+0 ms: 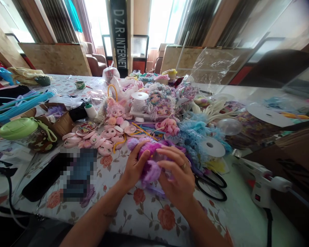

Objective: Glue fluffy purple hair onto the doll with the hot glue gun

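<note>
A fluffy purple and magenta bundle (pixel 152 171) is between my two hands, above the flowered tablecloth (pixel 118 221). My left hand (pixel 137 164) wraps round its left side, thumb on top. On the right side my right hand (pixel 177 173), with a ring on one finger, pinches the fluff with bent fingers. Part of the bundle lies hidden under the right fingers. Pink doll face pieces (pixel 104 146) lie just beyond my left hand. Light blue curly yarn (pixel 193 132) is heaped beyond my right hand.
Black-handled scissors (pixel 213 187) lie right of my right hand, with a glue gun (pixel 260 181) further right. White spools (pixel 213 146) stand among the yarn. Two phone-like objects, one dark (pixel 45 178), lie at left near a green-lidded jar (pixel 22 128). Finished dolls (pixel 116 109) sit at the back.
</note>
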Available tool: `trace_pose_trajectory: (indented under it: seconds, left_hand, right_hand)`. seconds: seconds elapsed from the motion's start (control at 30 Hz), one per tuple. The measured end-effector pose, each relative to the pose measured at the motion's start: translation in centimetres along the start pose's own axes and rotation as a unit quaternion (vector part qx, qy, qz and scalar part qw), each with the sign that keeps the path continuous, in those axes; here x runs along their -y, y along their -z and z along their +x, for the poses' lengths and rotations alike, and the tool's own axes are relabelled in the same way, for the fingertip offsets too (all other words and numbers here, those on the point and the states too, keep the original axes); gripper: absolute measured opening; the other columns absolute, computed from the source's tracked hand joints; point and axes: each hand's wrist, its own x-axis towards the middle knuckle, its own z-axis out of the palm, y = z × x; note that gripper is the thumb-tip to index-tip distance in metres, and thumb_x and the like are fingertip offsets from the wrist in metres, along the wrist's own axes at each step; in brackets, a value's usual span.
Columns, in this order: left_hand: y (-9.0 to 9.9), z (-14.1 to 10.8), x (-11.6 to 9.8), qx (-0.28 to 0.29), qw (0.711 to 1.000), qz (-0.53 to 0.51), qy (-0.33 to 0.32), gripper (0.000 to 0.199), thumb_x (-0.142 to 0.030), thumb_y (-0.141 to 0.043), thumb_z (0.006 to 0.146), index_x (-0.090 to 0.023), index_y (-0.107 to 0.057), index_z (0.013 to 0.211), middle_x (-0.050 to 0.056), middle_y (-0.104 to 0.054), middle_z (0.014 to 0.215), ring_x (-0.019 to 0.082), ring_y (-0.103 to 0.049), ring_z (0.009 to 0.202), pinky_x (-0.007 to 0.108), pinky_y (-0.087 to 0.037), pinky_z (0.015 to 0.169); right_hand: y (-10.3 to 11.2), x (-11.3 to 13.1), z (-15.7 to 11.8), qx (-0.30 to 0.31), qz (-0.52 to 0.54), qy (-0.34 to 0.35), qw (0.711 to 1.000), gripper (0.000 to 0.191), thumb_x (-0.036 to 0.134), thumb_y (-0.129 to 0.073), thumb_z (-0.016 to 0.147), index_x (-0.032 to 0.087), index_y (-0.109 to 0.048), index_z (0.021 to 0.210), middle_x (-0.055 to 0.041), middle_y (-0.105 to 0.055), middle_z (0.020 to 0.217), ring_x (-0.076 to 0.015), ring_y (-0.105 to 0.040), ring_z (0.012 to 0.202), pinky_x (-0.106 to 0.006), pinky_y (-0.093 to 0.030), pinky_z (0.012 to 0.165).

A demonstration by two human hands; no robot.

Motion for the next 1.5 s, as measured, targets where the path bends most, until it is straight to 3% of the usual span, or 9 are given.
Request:
trace_pose_trajectory:
  seconds: [0.13, 0.3, 0.5, 0.6, 0.73, 0.9, 1.13, 1.33, 1.5]
  left_hand:
    - [0.5, 0.3, 0.1, -0.020, 1.000, 0.004, -0.017, 0.041, -0.048, -0.053, 0.094, -0.022, -0.064, 0.123, 0.007, -0.067, 0.131, 0.026, -0.057, 0.127, 0.039, -0.039, 0.112]
    - [1.0, 0.5, -0.3, 0.022, 0.999, 0.036, -0.033, 0.040, -0.046, -0.052, 0.095, -0.023, -0.064, 0.126, 0.007, -0.066, 0.133, 0.025, -0.057, 0.128, 0.039, -0.037, 0.114]
    - [0.9, 0.5, -0.6, 0.054, 0.998, 0.007, -0.023, 0.039, -0.046, -0.052, 0.095, -0.024, -0.065, 0.125, 0.004, -0.067, 0.133, 0.025, -0.057, 0.128, 0.037, -0.039, 0.113]
    - [0.7, 0.5, -0.7, 0.071, 0.997, -0.009, -0.016, 0.039, -0.047, -0.052, 0.095, -0.024, -0.065, 0.124, 0.004, -0.068, 0.132, 0.025, -0.058, 0.126, 0.037, -0.040, 0.112]
    - [0.6, 0.5, -0.6, 0.086, 0.996, -0.022, -0.008, 0.041, -0.048, -0.052, 0.094, -0.024, -0.066, 0.124, 0.006, -0.068, 0.132, 0.027, -0.058, 0.126, 0.039, -0.041, 0.112]
    - [0.6, 0.4, -0.7, 0.095, 0.995, -0.033, -0.001, 0.041, -0.048, -0.053, 0.095, -0.023, -0.065, 0.125, 0.005, -0.067, 0.132, 0.026, -0.057, 0.127, 0.037, -0.040, 0.112]
    - [0.7, 0.4, -0.8, 0.104, 0.995, -0.003, -0.013, 0.041, -0.048, -0.053, 0.095, -0.025, -0.065, 0.126, 0.005, -0.068, 0.132, 0.027, -0.057, 0.128, 0.038, -0.041, 0.112]
    - [0.8, 0.6, -0.4, 0.069, 0.998, -0.009, -0.012, 0.042, -0.050, -0.054, 0.093, -0.025, -0.066, 0.125, 0.005, -0.067, 0.134, 0.027, -0.056, 0.130, 0.038, -0.040, 0.113]
    - [1.1, 1.0, -0.2, -0.003, 1.000, -0.025, 0.002, 0.047, -0.054, -0.052, 0.093, -0.022, -0.066, 0.125, 0.007, -0.066, 0.135, 0.026, -0.056, 0.129, 0.038, -0.039, 0.114]
  right_hand:
    - [-0.1, 1.1, -1.4, 0.111, -0.033, 0.148, 0.982, 0.017, 0.004, -0.056, 0.088, 0.015, -0.067, 0.095, -0.0111, -0.078, 0.099, -0.0225, -0.072, 0.098, -0.041, -0.056, 0.093]
    - [-0.2, 1.1, -3.7, 0.147, -0.088, 0.189, 0.967, 0.020, 0.004, -0.051, 0.092, 0.010, -0.069, 0.096, -0.0124, -0.079, 0.100, -0.0239, -0.073, 0.102, -0.041, -0.056, 0.094]
    - [1.0, 1.6, -3.2, 0.083, -0.017, 0.120, 0.989, 0.028, 0.006, -0.062, 0.076, 0.013, -0.067, 0.102, -0.0108, -0.078, 0.092, -0.0234, -0.073, 0.095, -0.040, -0.060, 0.087]
    - [1.6, 1.3, -2.6, 0.048, -0.026, 0.056, 0.997, 0.035, 0.005, -0.061, 0.077, 0.016, -0.066, 0.110, -0.0128, -0.075, 0.106, -0.0272, -0.069, 0.106, -0.046, -0.059, 0.087]
    - [1.6, 0.6, -2.4, 0.057, -0.033, -0.012, 0.998, 0.035, 0.006, -0.058, 0.083, 0.019, -0.065, 0.115, -0.0152, -0.065, 0.127, -0.0318, -0.058, 0.124, -0.053, -0.052, 0.097]
    - [1.1, 0.1, -2.5, 0.030, -0.032, -0.034, 0.998, 0.035, 0.003, -0.059, 0.085, 0.024, -0.067, 0.112, -0.0113, -0.062, 0.128, -0.0289, -0.053, 0.126, -0.052, -0.050, 0.101]
    - [0.7, -0.3, -1.6, 0.050, -0.066, -0.014, 0.996, 0.021, 0.008, -0.064, 0.087, 0.025, -0.069, 0.099, -0.0109, -0.065, 0.128, -0.0307, -0.054, 0.127, -0.052, -0.053, 0.098]
    - [1.1, -0.4, -1.9, 0.065, -0.074, -0.039, 0.994, 0.016, 0.007, -0.058, 0.090, 0.022, -0.061, 0.088, -0.0111, -0.066, 0.125, -0.0293, -0.054, 0.127, -0.049, -0.052, 0.100]
    - [3.1, -2.0, -4.3, 0.042, -0.113, -0.067, 0.990, 0.011, 0.015, -0.057, 0.093, 0.023, -0.061, 0.088, -0.0098, -0.068, 0.119, -0.0315, -0.058, 0.121, -0.051, -0.053, 0.095]
